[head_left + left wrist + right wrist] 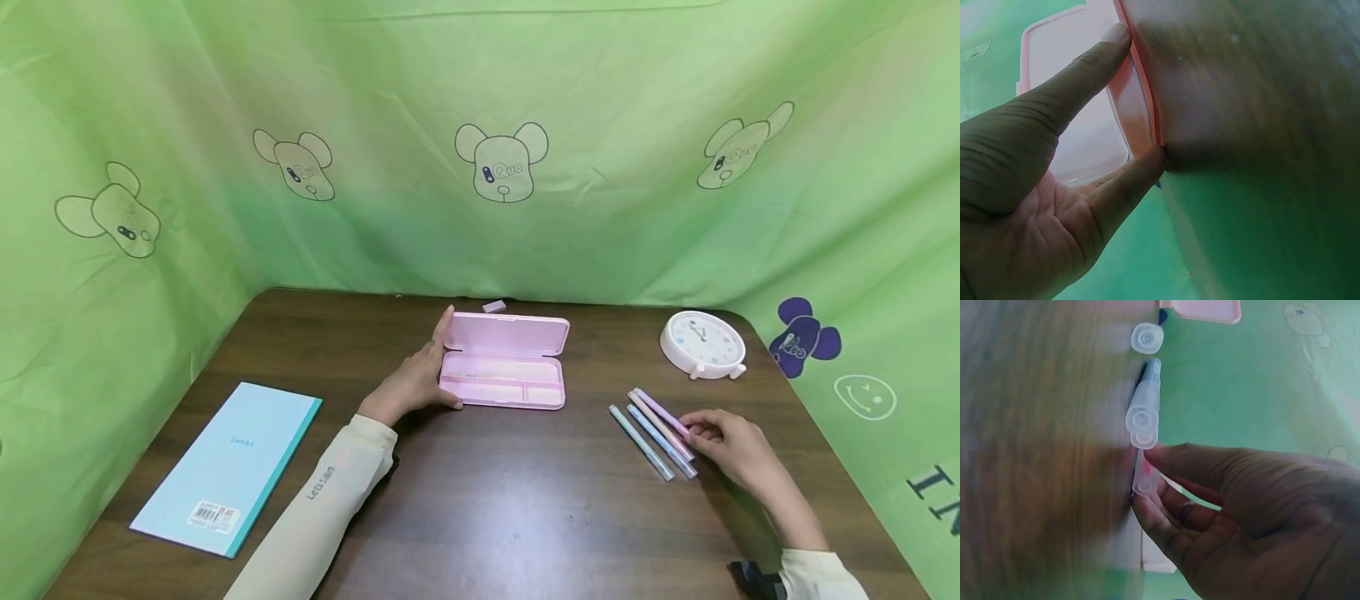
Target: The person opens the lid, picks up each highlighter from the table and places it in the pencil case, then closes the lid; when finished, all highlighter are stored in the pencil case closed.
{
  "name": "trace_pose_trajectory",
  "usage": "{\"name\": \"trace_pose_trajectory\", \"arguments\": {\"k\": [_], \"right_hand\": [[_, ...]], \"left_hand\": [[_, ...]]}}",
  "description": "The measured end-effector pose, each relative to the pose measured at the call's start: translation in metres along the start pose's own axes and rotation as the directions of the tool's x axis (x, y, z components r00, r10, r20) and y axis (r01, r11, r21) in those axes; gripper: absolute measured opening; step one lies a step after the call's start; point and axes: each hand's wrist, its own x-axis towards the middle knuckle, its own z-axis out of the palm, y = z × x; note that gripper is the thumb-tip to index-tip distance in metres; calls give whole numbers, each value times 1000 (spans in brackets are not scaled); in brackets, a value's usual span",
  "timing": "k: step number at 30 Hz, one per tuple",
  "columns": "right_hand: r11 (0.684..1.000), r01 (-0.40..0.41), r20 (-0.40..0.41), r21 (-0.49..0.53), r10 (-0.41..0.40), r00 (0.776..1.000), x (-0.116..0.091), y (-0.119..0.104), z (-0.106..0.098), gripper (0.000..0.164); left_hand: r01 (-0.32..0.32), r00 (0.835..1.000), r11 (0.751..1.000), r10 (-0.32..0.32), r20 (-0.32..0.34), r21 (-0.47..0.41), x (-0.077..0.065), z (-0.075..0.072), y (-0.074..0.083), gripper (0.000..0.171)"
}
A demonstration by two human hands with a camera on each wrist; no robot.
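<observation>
A pink pencil case (480,391) lies on the table, its lid (506,335) raised at the back. My left hand (412,382) holds the case's left end, thumb at the front corner and fingers up beside the lid; in the left wrist view the thumb (1085,75) presses the near edge. To the right, several pens lie side by side: a pale green pen (642,443), a blue pen (658,437), a beige-pink pen (660,424) and a purple pen (660,411). My right hand (738,450) pinches the purple pen's near end between thumb and fingers.
A white round clock (705,340) lies at the back right. Behind the pencil case is a small pale eraser-like block (494,307). On the left lies a light blue notebook (232,462). Green printed cloth (390,225) hangs around the table (495,500).
</observation>
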Motion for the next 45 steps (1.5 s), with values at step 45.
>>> {"name": "trace_pose_trajectory", "arguments": {"k": [45], "right_hand": [[924, 298, -65, 239, -291, 954, 118, -163, 103, 13]], "left_hand": [[47, 998, 999, -47, 30, -5, -4, -8, 14, 153]]}}
